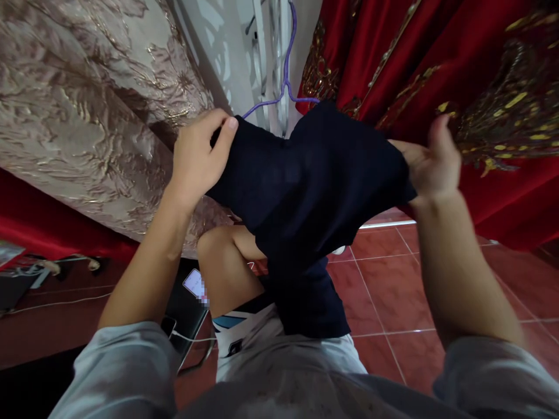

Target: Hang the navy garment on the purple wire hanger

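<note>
Left hand [198,154] and right hand [430,160] fingers pinch a dark navy garment [305,198] just below the purple hanger [286,87]; loose grip could drop it.

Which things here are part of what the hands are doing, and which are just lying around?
In hand: dark garment, gripped by left hand and right hand; purple hanger just behind.
Lying about: phone, white cable, red curtain, beige curtain.

Home: draped curtains [458,70], tiled floor [384,291], hanger [286,70].
</note>
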A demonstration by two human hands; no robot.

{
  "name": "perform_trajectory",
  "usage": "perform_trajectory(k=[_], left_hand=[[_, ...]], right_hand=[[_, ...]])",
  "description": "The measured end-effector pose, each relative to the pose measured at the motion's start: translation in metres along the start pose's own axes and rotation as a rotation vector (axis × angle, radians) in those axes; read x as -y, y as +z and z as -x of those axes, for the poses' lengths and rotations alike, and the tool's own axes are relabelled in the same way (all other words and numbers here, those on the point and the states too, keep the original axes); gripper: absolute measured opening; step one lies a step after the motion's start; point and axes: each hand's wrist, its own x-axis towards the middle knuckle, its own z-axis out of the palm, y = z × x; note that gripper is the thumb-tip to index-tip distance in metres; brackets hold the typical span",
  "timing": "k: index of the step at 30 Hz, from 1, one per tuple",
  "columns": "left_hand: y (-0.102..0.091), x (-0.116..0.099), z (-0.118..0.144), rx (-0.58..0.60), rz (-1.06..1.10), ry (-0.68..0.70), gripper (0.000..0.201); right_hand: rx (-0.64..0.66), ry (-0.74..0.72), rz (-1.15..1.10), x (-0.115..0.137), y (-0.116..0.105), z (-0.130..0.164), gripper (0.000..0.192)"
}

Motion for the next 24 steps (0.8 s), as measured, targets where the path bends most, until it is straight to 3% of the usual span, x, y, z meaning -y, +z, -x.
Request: perform_trajectory(k=[2,4,7,11,13,16,18,19,21,24], left_hand=[[0.005,-0.008,-0.003,0.016,0.119,0.035,0.023],[0.010,-0.022,-0.006,0.022,0.236,0.067,0.025],[0.008,-0.043,-0.005,-0.034,0.276,0.126,0.039],[-0.003,-0.062,0.011,-0.066,0.305,0.175,0.038],[-0.006,-0.072,0.023,0.046,0.523,0.038,0.036],[-0.008,-0.091,0.046,0.185,0.845,-0.312,0.033],[-0.013,-0.100,0.063,0.223,0.858,-0.494,0.026],[-0.018,-0.102,0.072,0.276,0.823,-0.549,0.022],[-0.032,-0.102,0.089,0.503,0.750,-0.606,0.019],[-0.060,-0.096,0.108,0.880,0.574,-0.591,0.009]], right_hand=[[0.280,0.211,-0.158,0.013,-0.005,0.003,0.050],[0.392,0.303,-0.298,0.027,-0.006,0.007,0.030],[0.251,0.149,-0.353,0.040,-0.004,0.012,0.015],[0.095,-0.051,-0.350,0.048,-0.001,0.031,0.020],[0.217,-0.145,-0.296,0.056,0.005,0.052,0.024],[0.755,-0.340,-0.147,0.068,0.026,0.091,0.021],[1.093,-0.460,-0.096,0.069,0.044,0.111,0.026],[1.201,-0.492,-0.097,0.067,0.052,0.115,0.030],[1.263,-0.489,-0.121,0.057,0.062,0.115,0.032],[0.961,-0.434,-0.075,0.034,0.068,0.095,0.039]])
